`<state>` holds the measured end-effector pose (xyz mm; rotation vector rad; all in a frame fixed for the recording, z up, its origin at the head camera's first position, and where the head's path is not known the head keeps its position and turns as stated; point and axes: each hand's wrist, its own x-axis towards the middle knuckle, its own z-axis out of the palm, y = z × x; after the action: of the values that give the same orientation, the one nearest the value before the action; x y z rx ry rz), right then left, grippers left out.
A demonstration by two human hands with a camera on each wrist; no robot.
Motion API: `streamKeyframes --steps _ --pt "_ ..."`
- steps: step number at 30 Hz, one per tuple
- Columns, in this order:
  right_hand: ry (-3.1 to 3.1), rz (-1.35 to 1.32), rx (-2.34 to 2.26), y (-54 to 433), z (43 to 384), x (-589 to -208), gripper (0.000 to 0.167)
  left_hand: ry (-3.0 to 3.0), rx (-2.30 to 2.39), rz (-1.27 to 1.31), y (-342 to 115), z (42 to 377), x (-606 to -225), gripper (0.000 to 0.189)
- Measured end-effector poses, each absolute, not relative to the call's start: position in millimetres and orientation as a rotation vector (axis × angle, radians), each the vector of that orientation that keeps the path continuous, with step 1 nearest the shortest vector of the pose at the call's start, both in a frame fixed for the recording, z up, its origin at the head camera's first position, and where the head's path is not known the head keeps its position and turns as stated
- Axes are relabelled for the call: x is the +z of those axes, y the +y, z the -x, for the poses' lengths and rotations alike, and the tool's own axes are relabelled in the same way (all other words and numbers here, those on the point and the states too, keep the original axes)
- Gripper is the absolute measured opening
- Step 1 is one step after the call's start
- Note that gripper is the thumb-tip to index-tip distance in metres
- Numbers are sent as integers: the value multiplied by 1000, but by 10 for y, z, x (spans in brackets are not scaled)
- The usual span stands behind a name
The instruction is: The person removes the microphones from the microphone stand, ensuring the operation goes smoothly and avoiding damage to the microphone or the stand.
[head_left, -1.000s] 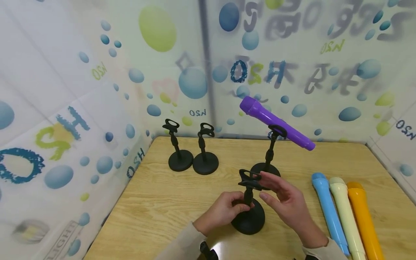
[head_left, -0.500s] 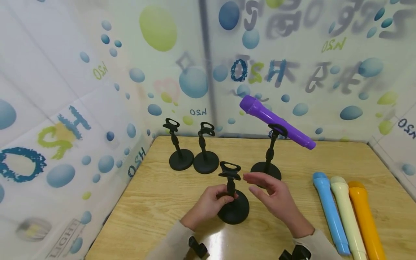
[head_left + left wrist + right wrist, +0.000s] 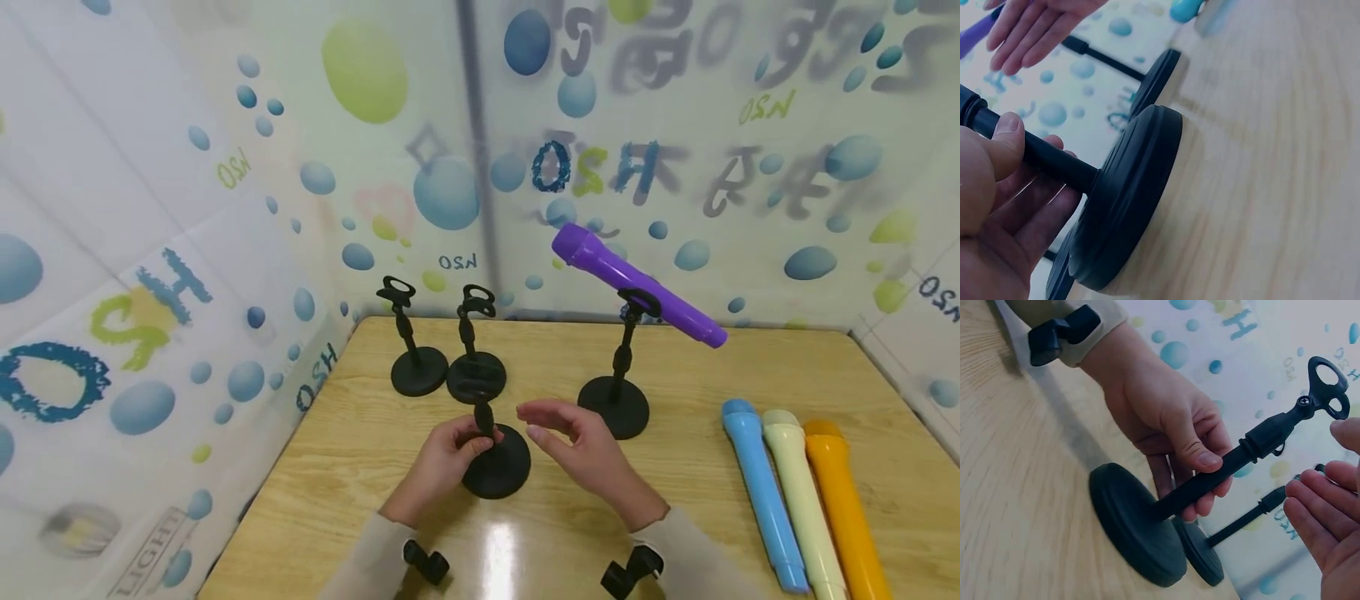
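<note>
My left hand [image 3: 441, 460] grips the stem of a black desk microphone stand [image 3: 504, 468], thumb and fingers around it just above the round base. In the right wrist view the stand's ring-shaped clip [image 3: 1327, 384] holds nothing. The left wrist view shows the base [image 3: 1132, 200] close over the wooden table. My right hand [image 3: 581, 446] is held beside the stand, fingers extended and apart from it. Behind that hand, a purple microphone [image 3: 637, 283] lies tilted in the clip of another black stand [image 3: 613, 408].
Two more black stands, a left one [image 3: 418, 372] and a right one [image 3: 483, 367], stand side by side at the back left. Light blue [image 3: 763, 492], cream [image 3: 802, 500] and orange [image 3: 843, 504] microphones lie on the table [image 3: 337, 517] at right. A patterned curtain [image 3: 420, 125] borders the back.
The gripped stand has moved left and slightly away from me with my left hand. My right hand has moved left alongside it, uncovering the base of the purple microphone's stand.
</note>
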<state>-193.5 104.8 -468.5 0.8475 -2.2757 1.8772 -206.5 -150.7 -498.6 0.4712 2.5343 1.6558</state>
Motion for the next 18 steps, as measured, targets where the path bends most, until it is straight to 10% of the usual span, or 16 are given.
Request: streamKeyframes --steps 18 --pt "-2379 -946 1956 537 2021 -4812 35 2770 1642 -209 -2217 2190 -4949 14"
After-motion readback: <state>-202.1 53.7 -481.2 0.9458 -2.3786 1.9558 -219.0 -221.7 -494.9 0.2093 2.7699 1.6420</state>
